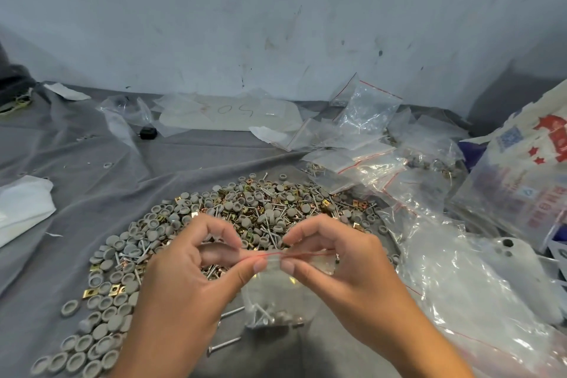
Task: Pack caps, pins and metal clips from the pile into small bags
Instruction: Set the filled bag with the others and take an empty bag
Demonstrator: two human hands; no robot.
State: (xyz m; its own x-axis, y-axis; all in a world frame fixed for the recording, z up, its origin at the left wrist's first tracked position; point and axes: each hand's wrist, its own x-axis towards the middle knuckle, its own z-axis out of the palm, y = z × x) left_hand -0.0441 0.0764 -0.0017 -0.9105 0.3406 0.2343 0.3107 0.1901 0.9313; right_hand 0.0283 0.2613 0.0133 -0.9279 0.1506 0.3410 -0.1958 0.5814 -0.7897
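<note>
Small zip bag (276, 294) hangs between my hands, nearest me; pins and grey caps sit in its bottom. My left hand (190, 279) pinches the red-lined seal strip at its left end, thumb and forefinger closed on it; my right hand (334, 270) pinches the same strip just beside it, thumbs nearly touching. Two loose pins (224, 344) lie on the grey cloth (76, 144) below the bag. Just behind the hands: the pile (245, 212) of grey caps, pins and brass-coloured clips, spreading toward my left. Right of the pile: heap of clear zip bags (368, 159); printed plastic sack (521, 181) at far right. Farther back, a black clip-like object (148, 133); then the scuffed wall (276, 9).
</note>
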